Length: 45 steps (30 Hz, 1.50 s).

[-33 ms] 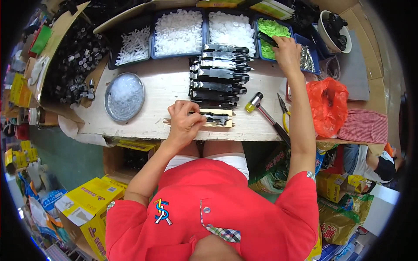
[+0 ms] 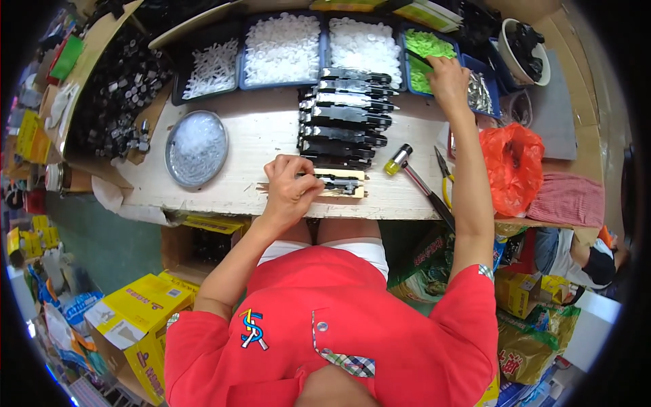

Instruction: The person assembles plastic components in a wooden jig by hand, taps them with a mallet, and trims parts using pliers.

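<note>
My left hand rests at the left end of a cream-coloured fixture block near the table's front edge. Its fingers are pinched together, and what they hold is hidden. A black and silver mechanical part lies in the block. At the far right, my right hand is closed on a slim black piece over the tray of green plastic pieces; its exact kind does not show. Between the hands, several black and metal assemblies lie side by side in a stack.
Trays of white plastic parts line the back, with a tray of metal pieces at right. A hammer, yellow-handled pliers and a red plastic bag lie right. A round metal dish sits left.
The whole view has shifted by a few pixels. My left fingers have moved slightly at the fixture block; my right hand stays over the green pieces.
</note>
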### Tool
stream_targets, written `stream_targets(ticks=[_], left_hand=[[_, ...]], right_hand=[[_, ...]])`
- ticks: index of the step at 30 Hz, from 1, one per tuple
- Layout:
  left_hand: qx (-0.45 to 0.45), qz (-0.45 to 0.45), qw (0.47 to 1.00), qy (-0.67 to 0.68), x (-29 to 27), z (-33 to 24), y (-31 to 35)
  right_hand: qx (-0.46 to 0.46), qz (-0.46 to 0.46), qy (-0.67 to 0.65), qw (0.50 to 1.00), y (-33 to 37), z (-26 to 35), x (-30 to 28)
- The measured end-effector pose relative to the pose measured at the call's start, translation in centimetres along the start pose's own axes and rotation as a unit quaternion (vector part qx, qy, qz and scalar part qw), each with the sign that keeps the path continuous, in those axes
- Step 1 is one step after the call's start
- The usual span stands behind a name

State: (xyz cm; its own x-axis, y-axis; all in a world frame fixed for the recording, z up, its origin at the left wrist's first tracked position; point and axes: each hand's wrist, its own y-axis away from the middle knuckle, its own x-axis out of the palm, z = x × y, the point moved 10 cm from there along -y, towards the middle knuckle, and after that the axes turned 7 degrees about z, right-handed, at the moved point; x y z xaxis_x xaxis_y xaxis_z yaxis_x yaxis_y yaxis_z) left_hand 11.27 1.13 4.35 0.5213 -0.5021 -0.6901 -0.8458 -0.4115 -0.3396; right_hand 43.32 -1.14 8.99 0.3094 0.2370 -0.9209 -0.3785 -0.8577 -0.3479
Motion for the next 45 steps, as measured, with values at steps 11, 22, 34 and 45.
stream_targets(ticks=[11, 22, 34, 45], left_hand=[[-0.026, -0.059, 0.994, 0.083, -2.8, 2.1, 1.5], [-0.048, -0.066, 0.99, 0.115, -3.9, 3.5, 2.8], [0.005, 0.063, 0.998, 0.018, -2.4, 2.6, 0.7], [0.159, 0.147, 0.967, -0.134, -0.4, -1.0, 0.5]], right_hand=[[-0.049, 0.034, -0.376, 0.925, 7.0, 10.1, -8.0], [-0.175, 0.085, -0.275, 0.941, 12.8, 23.9, -6.5], [-0.117, 0.024, -0.323, 0.939, 13.7, 19.2, -7.0], [0.029, 0.114, -0.093, 0.989, 19.0, 7.6, -1.9]])
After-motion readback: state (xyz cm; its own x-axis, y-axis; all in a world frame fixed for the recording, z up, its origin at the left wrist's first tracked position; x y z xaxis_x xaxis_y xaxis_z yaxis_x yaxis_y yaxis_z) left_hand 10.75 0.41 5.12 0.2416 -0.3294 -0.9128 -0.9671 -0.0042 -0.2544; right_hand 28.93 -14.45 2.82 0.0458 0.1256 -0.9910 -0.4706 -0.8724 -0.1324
